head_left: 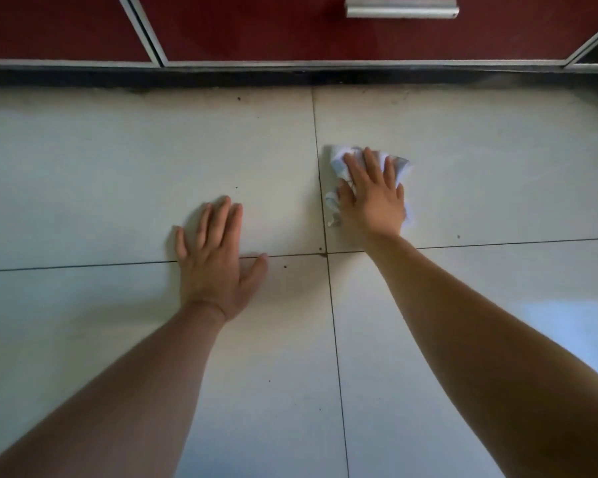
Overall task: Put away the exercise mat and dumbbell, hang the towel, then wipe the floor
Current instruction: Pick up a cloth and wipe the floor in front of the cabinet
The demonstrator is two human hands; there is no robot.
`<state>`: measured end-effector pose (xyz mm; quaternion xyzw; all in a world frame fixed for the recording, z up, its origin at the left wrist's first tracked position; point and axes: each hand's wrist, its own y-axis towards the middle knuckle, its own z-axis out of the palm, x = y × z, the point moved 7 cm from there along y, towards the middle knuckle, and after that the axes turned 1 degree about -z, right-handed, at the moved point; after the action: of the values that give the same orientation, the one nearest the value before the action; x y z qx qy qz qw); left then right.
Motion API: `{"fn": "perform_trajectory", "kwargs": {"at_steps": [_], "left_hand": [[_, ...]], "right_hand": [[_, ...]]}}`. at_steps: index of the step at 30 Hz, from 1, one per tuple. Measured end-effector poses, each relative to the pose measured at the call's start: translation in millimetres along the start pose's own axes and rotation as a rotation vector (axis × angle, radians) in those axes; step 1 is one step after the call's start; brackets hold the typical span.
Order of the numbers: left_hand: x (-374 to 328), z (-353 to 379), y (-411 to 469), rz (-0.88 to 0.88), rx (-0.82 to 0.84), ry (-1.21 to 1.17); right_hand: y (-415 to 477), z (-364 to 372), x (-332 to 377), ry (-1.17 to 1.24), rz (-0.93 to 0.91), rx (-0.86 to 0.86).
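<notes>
Head view, looking down at my two bare forearms reaching forward over a pale tiled floor (118, 167). Nearest the camera, both forearms enter from the lower corners and converge toward the middle of the picture. A bright patch of reflected light lies on the tile at the right, beside my right forearm.

My left hand (218, 267) lies flat, palm down, on the bare tile. Its fingers are fully extended and slightly fanned, the thumb spread out to the right. It holds nothing; it rests across the horizontal grout line (66, 266), with fingertips on the far tile and wrist on the near one.

Farther out, my right hand (372, 194) is likewise opened flat, palm down, fingers straight and a little apart. It presses on a crumpled white cloth (339, 160), which lies on the floor just right of the vertical grout line (335, 339). The cloth shows beyond the fingertips and along the thumb side of the hand; the rest is hidden beneath the palm. I cannot tell whether any fingers curl into the fabric. The two hands are apart, the right one farther forward.

Small dark specks dot the tiles. At the far edge of the floor runs a dark plinth (290, 75), and above it stand glossy dark red cabinet fronts (66, 25) with metal edging and one metal bar handle (402, 6).
</notes>
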<state>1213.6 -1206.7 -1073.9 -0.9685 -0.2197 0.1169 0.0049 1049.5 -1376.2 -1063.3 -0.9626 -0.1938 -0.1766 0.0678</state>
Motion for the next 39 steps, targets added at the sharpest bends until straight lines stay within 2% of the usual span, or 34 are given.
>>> {"fn": "perform_trajectory", "kwargs": {"at_steps": [2, 4, 8, 11, 13, 14, 17, 20, 24, 29, 36, 39], "left_hand": [[1, -1, 0, -0.004, -0.005, -0.01], [1, -1, 0, -0.01, -0.006, -0.008], [2, 0, 1, -0.019, 0.002, 0.0], [1, 0, 0, -0.015, 0.006, -0.002], [2, 0, 0, -0.013, 0.017, -0.003], [2, 0, 1, -0.014, 0.022, 0.001], [1, -1, 1, -0.013, 0.036, 0.013], [1, -1, 2, -0.008, 0.043, 0.004], [2, -1, 0, -0.003, 0.026, -0.007], [2, 1, 1, 0.004, 0.051, 0.029], [-1, 3, 1, 0.019, 0.039, 0.027], [-2, 3, 1, 0.022, 0.02, 0.023]], "right_hand": [[-22, 6, 14, 0.0, -0.173, 0.026], [-51, 13, 19, -0.018, -0.258, 0.034], [-69, 12, 4, 0.022, -0.161, 0.017], [-44, 11, 5, 0.029, 0.077, -0.022], [-28, 14, 19, 0.015, 0.163, -0.027], [-23, 17, 29, 0.005, 0.139, -0.013], [-29, 27, 54, -0.016, -0.097, 0.066], [-55, 24, 45, -0.006, -0.22, 0.045], [-76, 13, 18, 0.04, -0.166, -0.027], [-24, 15, 34, 0.111, -0.006, -0.049], [-41, 17, 36, 0.038, -0.197, -0.039], [-69, 14, 24, 0.044, -0.193, -0.063]]}}
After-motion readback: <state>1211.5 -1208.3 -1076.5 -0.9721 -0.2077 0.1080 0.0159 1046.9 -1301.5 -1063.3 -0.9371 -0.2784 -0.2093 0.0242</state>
